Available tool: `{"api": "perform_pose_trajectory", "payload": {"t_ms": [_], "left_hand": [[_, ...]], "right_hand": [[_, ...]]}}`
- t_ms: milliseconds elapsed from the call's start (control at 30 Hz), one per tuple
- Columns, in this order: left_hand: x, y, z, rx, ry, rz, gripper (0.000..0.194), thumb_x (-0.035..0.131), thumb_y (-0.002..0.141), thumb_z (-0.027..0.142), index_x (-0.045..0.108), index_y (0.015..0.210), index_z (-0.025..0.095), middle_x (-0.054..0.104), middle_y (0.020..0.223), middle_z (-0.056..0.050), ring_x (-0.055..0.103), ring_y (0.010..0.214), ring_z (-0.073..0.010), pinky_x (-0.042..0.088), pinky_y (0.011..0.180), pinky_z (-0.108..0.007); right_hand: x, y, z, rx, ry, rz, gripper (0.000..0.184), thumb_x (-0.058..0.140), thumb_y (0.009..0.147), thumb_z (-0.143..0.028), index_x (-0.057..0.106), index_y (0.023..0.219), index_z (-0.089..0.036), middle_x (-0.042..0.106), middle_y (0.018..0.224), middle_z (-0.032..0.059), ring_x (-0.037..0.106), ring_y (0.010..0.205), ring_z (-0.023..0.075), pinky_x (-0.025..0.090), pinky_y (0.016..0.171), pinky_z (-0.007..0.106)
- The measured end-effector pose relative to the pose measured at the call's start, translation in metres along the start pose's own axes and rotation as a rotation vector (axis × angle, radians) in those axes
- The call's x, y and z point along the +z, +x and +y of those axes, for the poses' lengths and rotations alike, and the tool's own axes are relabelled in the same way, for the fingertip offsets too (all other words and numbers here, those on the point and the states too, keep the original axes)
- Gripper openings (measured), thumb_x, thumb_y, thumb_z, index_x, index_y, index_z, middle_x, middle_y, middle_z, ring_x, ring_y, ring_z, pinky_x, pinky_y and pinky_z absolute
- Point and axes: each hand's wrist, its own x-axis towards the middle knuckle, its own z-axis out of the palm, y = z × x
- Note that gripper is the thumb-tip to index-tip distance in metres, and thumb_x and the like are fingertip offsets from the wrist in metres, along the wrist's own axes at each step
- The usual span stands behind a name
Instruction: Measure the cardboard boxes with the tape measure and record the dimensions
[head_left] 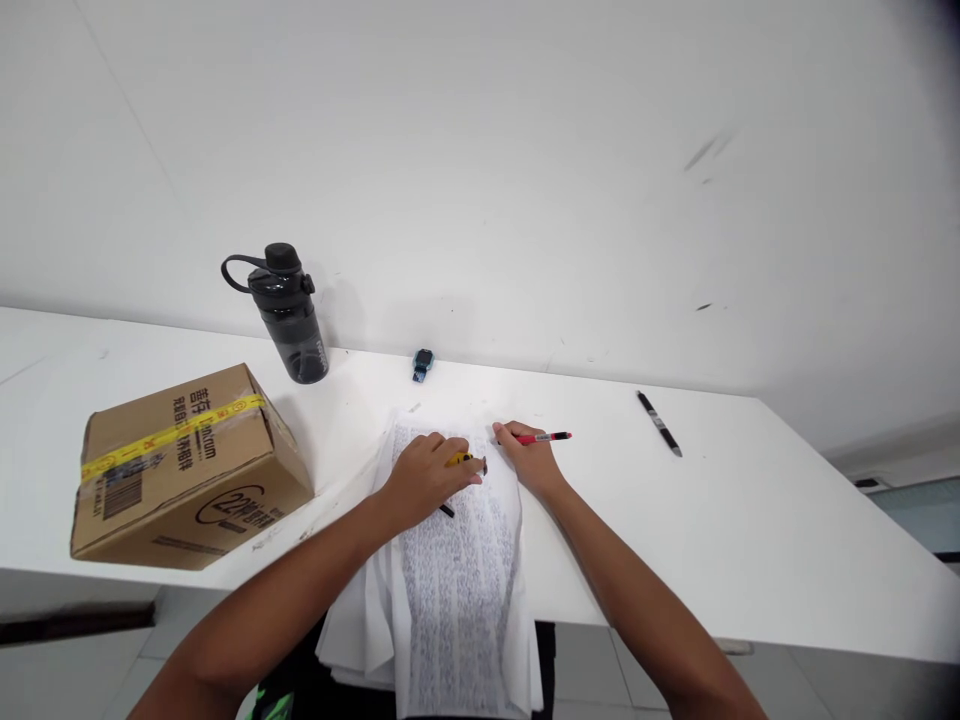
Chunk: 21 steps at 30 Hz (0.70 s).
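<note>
My left hand (pixel 427 475) is closed over a small yellow and black object (pixel 459 459), most of it hidden by the fingers, so I cannot tell its kind. A short black end (pixel 447 510) shows below the palm. Beneath that hand lie white paper sheets (pixel 457 600) covered in dense columns of small writing; they hang down over the table's front edge. At the right of the sheets' top edge, my right hand (pixel 529 458) grips a red pen (pixel 544 438), whose pinkish-red end points to the right.
On the white table (pixel 645 540), a taped cardboard box (pixel 187 470) stands at the left, with a dark water bottle (pixel 291 315) behind it. A small digital watch (pixel 423 365) lies near the wall, and a black pen (pixel 659 424) lies at the right.
</note>
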Motion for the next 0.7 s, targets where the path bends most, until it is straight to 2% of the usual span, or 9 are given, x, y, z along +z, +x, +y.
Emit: {"api": "perform_pose_trajectory", "payload": {"t_ms": [133, 400, 567, 700], "left_hand": [[0.0007, 0.0009, -0.0001, 0.018, -0.042, -0.033, 0.014, 0.051, 0.095, 0.030, 0.064, 0.098, 0.025, 0.065, 0.098, -0.003, 0.054, 0.075, -0.0142, 0.038, 0.068, -0.030], [0.0017, 0.0020, -0.0001, 0.009, 0.014, -0.005, 0.014, 0.051, 0.095, 0.029, 0.064, 0.097, 0.025, 0.065, 0.096, -0.003, 0.053, 0.073, -0.0142, 0.038, 0.068, -0.029], [-0.0002, 0.0039, 0.0002, -0.017, 0.005, -0.029, 0.016, 0.050, 0.096, 0.030, 0.065, 0.097, 0.025, 0.064, 0.096, -0.004, 0.053, 0.074, -0.0141, 0.039, 0.068, -0.029], [-0.0014, 0.0042, -0.0003, -0.009, 0.042, -0.039, 0.016, 0.050, 0.095, 0.030, 0.065, 0.097, 0.025, 0.064, 0.097, -0.004, 0.054, 0.074, -0.0144, 0.040, 0.067, -0.029]], "right_hand": [[-0.0008, 0.0010, 0.0003, -0.003, -0.014, -0.031, 0.040, 0.057, 0.081, -0.053, 0.059, 0.060, -0.019, 0.057, 0.062, 0.0018, 0.048, 0.063, 0.0169, 0.038, 0.059, 0.029], [-0.0020, -0.0012, 0.0007, -0.005, -0.024, 0.002, 0.043, 0.054, 0.081, -0.057, 0.058, 0.060, -0.019, 0.051, 0.056, -0.0002, 0.044, 0.058, 0.0153, 0.036, 0.055, 0.029], [-0.0029, -0.0006, 0.0023, -0.002, -0.014, 0.008, 0.042, 0.057, 0.080, -0.056, 0.058, 0.058, -0.020, 0.053, 0.056, 0.0002, 0.046, 0.059, 0.0161, 0.036, 0.055, 0.029], [-0.0033, -0.0007, 0.0021, 0.008, 0.000, 0.005, 0.041, 0.057, 0.080, -0.053, 0.056, 0.057, -0.020, 0.050, 0.055, -0.0007, 0.043, 0.056, 0.0148, 0.034, 0.054, 0.029]]}}
